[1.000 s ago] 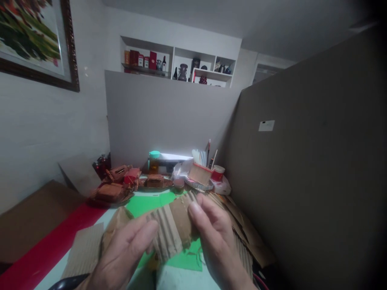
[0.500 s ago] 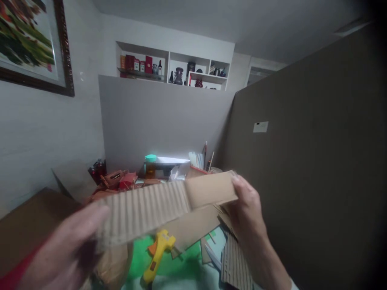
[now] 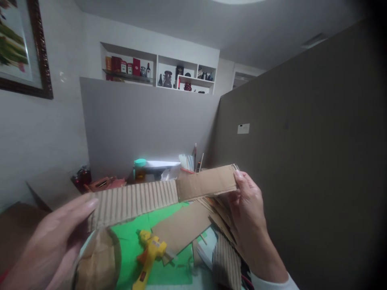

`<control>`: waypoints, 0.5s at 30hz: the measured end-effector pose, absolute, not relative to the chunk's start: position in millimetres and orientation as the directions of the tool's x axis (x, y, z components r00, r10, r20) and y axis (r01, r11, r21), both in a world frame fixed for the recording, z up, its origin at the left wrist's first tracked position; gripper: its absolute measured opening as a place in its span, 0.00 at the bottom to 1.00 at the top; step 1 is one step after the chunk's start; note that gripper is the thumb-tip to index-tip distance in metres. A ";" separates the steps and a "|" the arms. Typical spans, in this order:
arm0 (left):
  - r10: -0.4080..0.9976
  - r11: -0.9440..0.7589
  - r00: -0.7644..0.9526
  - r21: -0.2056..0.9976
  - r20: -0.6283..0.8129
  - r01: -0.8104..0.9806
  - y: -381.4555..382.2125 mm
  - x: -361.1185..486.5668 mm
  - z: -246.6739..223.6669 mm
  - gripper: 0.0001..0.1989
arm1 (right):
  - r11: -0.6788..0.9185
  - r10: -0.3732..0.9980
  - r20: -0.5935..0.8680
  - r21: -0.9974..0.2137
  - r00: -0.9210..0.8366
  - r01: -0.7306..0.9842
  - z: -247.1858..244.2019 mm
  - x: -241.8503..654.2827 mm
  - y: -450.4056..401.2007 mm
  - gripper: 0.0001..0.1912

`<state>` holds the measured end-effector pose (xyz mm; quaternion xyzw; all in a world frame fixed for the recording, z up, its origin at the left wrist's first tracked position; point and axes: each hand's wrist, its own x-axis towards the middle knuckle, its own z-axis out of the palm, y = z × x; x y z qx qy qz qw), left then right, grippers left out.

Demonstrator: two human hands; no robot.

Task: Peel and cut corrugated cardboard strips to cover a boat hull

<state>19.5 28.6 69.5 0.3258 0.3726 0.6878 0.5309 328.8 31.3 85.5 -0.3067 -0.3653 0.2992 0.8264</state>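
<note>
A long cardboard strip [image 3: 136, 201] stretches between my hands, ridged on its left part and smooth on its right. My left hand [image 3: 57, 233] pinches the ridged end, thumb on top. At the smooth end, my right hand [image 3: 248, 201] grips the strip between thumb and fingers. Below it a yellow glue gun [image 3: 149, 255] lies on a green mat [image 3: 172, 274]. A flat cardboard piece [image 3: 184, 225] rests just behind the glue gun. Under my left hand's side is a rounded brown cardboard form [image 3: 98, 262].
Ridged cardboard [image 3: 226, 262] and a scissors-like blade [image 3: 205, 255] lie at the lower right. Behind the strip are reddish pieces [image 3: 105, 183], a jar with a teal lid [image 3: 140, 163] and upright pens. Grey partitions [image 3: 145, 121] stand behind and to the right.
The view has shifted, so the background sits further left. The strip looks flatter and more stretched out, and more of the green mat shows. Both hands still hold the strip.
</note>
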 end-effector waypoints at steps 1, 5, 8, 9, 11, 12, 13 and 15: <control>0.975 -0.176 -0.206 0.868 0.087 -0.464 30.5 23.9 69.5 0.14 | 0.633 0.721 0.420 -0.723 0.552 -0.276 84.6 326.7 31.6 0.13; 0.958 -0.277 -0.168 0.908 0.234 -0.314 29.0 36.1 64.2 0.15 | 0.623 0.739 0.423 -0.727 0.524 -0.291 77.3 314.4 34.2 0.13; 0.955 -0.284 -0.175 0.910 0.241 -0.302 20.0 43.2 61.8 0.08 | 0.582 0.784 0.434 -0.763 0.444 -0.281 68.5 296.2 33.6 0.12; 0.957 -0.274 -0.181 0.908 0.226 -0.315 17.3 45.5 61.5 0.07 | 0.561 0.805 0.438 -0.781 0.401 -0.274 65.2 288.6 32.7 0.13; 0.963 -0.250 -0.186 0.900 0.194 -0.356 14.2 49.4 60.8 0.07 | 0.526 0.840 0.447 -0.809 0.307 -0.262 58.9 272.9 30.2 0.17; 0.965 -0.242 -0.192 0.892 0.179 -0.382 14.1 50.7 60.1 0.08 | 0.518 0.850 0.455 -0.815 0.267 -0.259 56.0 265.7 28.8 0.19; 0.967 -0.229 -0.197 0.884 0.159 -0.408 14.6 51.4 59.3 0.09 | 0.514 0.855 0.463 -0.818 0.234 -0.259 53.3 259.2 27.5 0.21; 0.973 -0.202 -0.197 0.869 0.124 -0.451 16.9 51.4 57.3 0.14 | 0.521 0.853 0.486 -0.810 0.191 -0.270 49.1 249.2 24.8 0.26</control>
